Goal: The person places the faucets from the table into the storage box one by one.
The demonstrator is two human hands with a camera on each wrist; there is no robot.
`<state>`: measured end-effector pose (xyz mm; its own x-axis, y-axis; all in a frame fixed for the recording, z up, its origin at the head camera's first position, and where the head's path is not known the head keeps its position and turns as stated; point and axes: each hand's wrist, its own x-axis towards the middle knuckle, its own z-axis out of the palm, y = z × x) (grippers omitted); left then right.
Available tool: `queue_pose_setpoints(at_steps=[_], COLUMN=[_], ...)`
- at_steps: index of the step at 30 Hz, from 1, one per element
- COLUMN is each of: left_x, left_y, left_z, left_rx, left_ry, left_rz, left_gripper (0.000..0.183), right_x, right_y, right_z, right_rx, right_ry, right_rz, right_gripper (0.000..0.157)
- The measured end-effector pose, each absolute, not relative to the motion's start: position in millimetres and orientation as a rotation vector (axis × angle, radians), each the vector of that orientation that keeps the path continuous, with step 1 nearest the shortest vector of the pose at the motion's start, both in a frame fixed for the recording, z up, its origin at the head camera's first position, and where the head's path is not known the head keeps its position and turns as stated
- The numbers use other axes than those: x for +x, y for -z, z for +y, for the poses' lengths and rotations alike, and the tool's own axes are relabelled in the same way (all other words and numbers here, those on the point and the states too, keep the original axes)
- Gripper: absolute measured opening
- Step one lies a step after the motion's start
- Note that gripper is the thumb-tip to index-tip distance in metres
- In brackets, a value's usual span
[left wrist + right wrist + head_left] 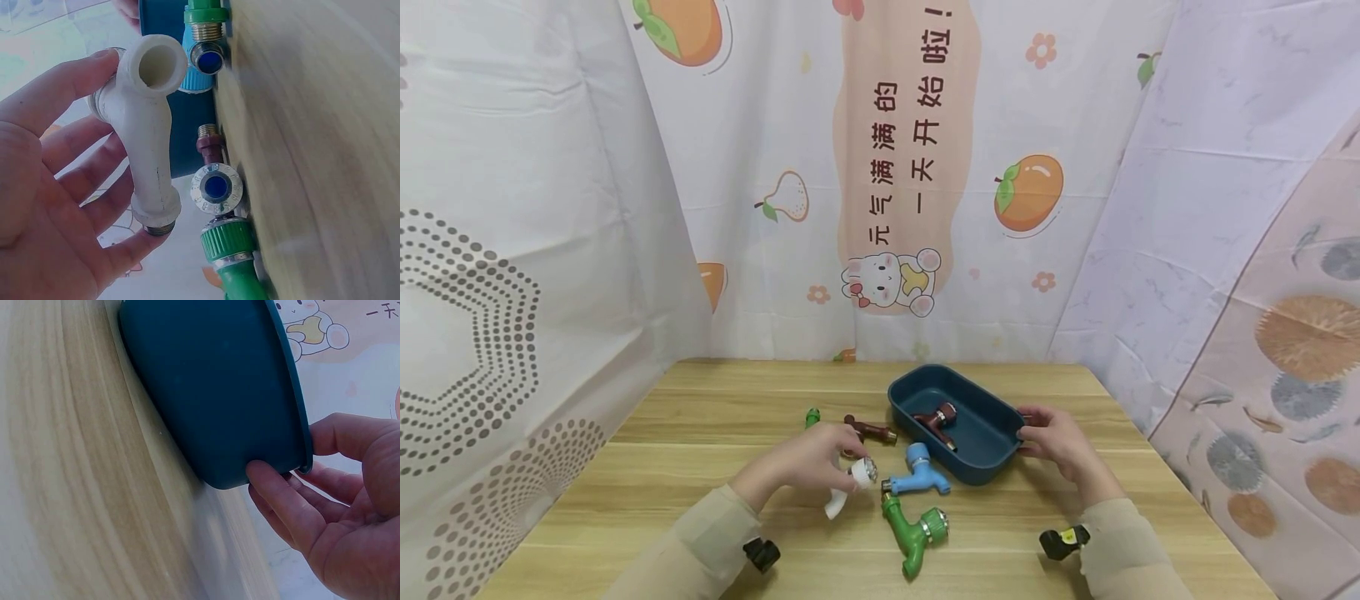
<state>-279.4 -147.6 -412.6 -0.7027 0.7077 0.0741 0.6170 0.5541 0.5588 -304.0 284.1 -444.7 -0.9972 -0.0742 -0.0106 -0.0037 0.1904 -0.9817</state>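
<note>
One white tap (pixel 147 134), left fingers (pixel 75 142) (bin rim (pixel 976 469) apart)

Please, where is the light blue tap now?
In the head view, the light blue tap lies just right of centre, between the dark blue tub and the nearer green tap.

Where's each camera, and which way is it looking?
Head: on the head, looking forward and down at the table; left hand, right hand, sleeves show.
Left wrist: on that wrist, looking at the white tap; left hand shows, right hand barely.
Right wrist: on that wrist, looking at the blue tub; right hand shows.
Head and left wrist share the white tap.
</note>
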Motion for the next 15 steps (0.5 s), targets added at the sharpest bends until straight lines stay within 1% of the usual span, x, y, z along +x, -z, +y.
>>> queue_pose_setpoints(at_steps=[7,15], left_x=[-283.6,-286.2], left_y=[410.4,404.2], left_z=[-146.2,-143.4], left_rx=[1.15,1.109], left_ry=[-0.874,-0.928], left_rz=[2.664,2.71], left_gripper=[0.04,0.044], right_x=[-303.9,-304.6], right_y=[444.0,443.1], right_z=[283.8,285.6], right_rx=[-0.083,-0.1], right_ry=[1.959,1.937], right_rz=[2.38,2.394], right_gripper=[0.053,0.054])
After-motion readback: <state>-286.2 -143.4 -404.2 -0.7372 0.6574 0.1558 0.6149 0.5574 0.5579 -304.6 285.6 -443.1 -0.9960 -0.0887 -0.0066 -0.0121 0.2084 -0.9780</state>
